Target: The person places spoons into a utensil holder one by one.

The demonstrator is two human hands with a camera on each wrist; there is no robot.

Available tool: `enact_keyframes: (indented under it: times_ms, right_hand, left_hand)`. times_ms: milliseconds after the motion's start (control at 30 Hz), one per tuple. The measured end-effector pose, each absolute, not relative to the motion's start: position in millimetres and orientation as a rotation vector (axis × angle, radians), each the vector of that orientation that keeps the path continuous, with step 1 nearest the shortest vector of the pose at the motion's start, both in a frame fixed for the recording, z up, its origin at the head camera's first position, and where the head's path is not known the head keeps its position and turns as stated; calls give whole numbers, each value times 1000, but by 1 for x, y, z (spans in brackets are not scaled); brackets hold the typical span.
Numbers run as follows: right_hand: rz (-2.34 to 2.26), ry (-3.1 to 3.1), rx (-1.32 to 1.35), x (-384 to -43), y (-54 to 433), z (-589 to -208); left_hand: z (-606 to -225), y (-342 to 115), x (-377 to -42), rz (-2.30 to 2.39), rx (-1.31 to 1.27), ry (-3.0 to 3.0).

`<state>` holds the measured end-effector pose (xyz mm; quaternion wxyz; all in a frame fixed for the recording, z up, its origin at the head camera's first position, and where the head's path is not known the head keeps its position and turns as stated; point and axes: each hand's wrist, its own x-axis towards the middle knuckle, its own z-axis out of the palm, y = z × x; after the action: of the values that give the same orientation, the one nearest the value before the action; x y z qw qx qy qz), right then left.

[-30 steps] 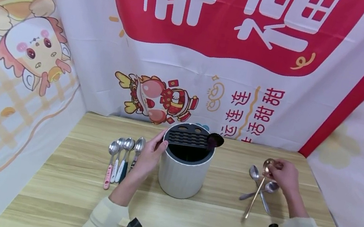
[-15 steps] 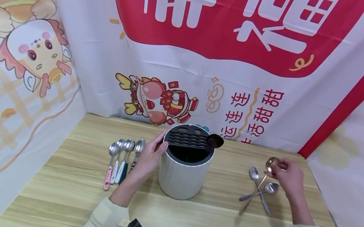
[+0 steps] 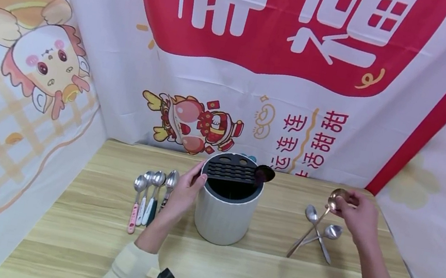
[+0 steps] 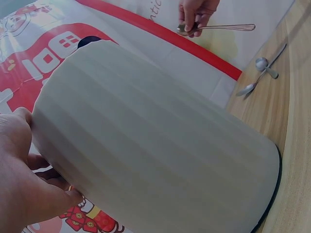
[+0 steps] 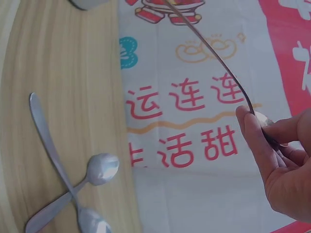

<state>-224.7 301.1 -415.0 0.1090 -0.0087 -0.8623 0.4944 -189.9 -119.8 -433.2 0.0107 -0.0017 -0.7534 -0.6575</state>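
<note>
Fingers (image 5: 257, 148) — aloft around golden spoon (image 3: 334, 200)

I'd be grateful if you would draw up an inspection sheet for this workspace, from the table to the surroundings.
Surface: wood-grain table, under the container and loose spoons.
Job's things: gold-coloured spoon, held off the table; white ribbed container, upright, with a black utensil sticking out over its rim.
Clutter: two crossed silver spoons at right; a row of spoons at left, with pink, white and dark handles.
Hands: left hand grips the container near its rim; right hand pinches the gold-coloured spoon by its bowl end.
Cables: nothing seen.
Surroundings: printed cloth behind and at both sides.
</note>
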Motion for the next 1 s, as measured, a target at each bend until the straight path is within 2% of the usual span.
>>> enact_keyframes:
  times_ms: [633,1000]
  right_hand:
    - [1608,-2327,80,-202,273,-371]
    - [1515,-2258,63,-193,256,-346]
  left_hand:
    - [-433,-119,-187,-2035,34,-2366]
    - [-430,-120,-187,-2044,13,-2351]
